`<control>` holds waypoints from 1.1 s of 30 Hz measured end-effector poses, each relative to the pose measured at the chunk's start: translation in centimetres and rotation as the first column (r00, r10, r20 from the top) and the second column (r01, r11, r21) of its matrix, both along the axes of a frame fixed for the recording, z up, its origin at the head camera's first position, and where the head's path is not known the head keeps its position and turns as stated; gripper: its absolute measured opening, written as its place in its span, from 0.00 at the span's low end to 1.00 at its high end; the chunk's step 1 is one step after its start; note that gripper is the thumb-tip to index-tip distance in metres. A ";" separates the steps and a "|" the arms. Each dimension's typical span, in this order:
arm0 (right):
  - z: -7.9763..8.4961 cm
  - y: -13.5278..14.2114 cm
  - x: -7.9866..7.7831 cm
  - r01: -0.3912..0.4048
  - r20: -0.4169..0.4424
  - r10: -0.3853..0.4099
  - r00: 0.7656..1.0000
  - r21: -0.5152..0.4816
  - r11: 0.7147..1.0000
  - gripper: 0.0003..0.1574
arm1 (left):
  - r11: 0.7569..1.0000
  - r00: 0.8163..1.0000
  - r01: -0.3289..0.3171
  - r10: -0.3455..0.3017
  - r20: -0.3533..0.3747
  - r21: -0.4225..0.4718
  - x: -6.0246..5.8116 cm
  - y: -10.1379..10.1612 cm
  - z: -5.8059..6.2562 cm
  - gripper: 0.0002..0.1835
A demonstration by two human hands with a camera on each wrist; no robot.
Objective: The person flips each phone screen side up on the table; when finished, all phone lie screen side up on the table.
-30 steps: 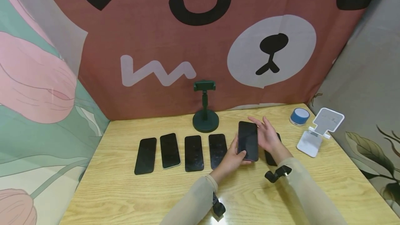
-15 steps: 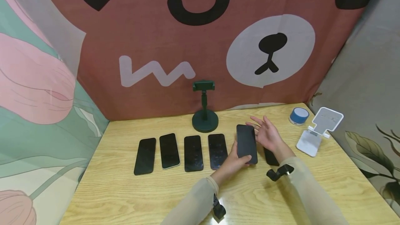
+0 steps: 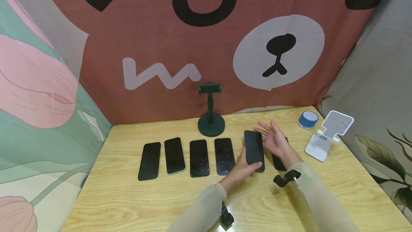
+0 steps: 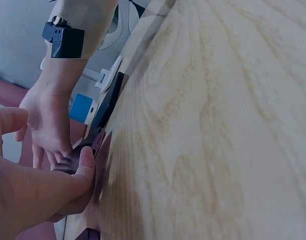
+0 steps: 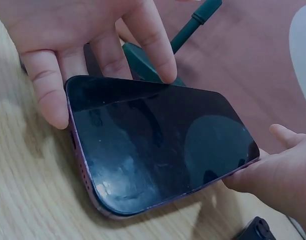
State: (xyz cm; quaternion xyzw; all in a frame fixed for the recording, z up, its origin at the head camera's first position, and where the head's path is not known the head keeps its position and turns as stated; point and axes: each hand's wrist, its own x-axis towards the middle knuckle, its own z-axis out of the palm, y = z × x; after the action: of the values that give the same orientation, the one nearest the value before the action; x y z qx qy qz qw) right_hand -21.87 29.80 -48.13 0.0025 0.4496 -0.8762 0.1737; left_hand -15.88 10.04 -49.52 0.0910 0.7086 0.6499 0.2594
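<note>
My left hand (image 3: 239, 171) holds a black smartphone (image 3: 253, 146) by its near left part, the thumb crossing its lower end. The screen is dark and faces up; a purplish edge shows on the smartphone (image 5: 153, 145) in the right wrist view. Beside its upper right edge is my right hand (image 3: 276, 144), fingers extended and slightly spread; in the left wrist view the right hand's (image 4: 48, 120) palm shows. Whether those fingers touch the smartphone I cannot tell. Another dark phone (image 3: 278, 163) lies partly hidden beneath the right hand.
Several dark phones stand in a row to the left, the nearest phone (image 3: 224, 156) close to the left hand. Behind are a green phone stand (image 3: 210, 126), a blue speaker (image 3: 308, 120) and a white folding stand (image 3: 318, 148) on the wooden table (image 3: 128, 203).
The held smartphone has moved slightly toward me, and the left thumb now reaches further right across its lower end. The right hand has shifted only a little, its fingers still extended.
</note>
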 end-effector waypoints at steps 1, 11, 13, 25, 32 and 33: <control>-0.1 0.0 0.0 -0.003 -0.003 0.003 1.000 0.009 1.000 0.38 | 1.000 1.000 -0.004 0.004 -0.004 -0.009 0.0 0.0 -0.1 0.50; -0.4 -0.5 0.0 -0.001 -0.024 0.002 1.000 0.074 0.997 0.36 | 0.997 0.999 -0.050 0.048 -0.020 -0.059 0.3 0.3 -0.1 0.48; -0.5 -0.7 0.0 0.018 -0.010 -0.017 1.000 0.106 0.994 0.34 | 0.995 0.998 -0.058 0.055 -0.041 -0.081 0.4 0.3 0.0 0.48; -1.4 -0.7 -0.2 0.035 0.008 -0.036 0.999 0.132 0.991 0.35 | 0.988 0.995 -0.076 0.065 -0.080 -0.133 0.6 0.0 0.3 0.46; -1.5 -0.8 -0.3 0.038 0.034 -0.042 0.999 0.088 0.995 0.39 | 0.988 0.994 -0.087 0.076 -0.082 -0.130 0.4 -0.4 0.4 0.46; -1.4 -0.8 -0.3 0.036 0.034 -0.039 0.999 0.089 0.995 0.40 | 0.988 0.994 -0.086 0.076 -0.080 -0.130 0.4 -0.4 0.4 0.47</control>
State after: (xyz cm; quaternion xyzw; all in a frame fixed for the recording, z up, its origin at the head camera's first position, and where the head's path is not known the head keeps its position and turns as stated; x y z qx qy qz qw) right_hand -22.15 28.98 -49.56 0.0342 0.4848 -0.8583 0.1651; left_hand -15.52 9.64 -49.11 0.0690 0.7628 0.6071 0.2116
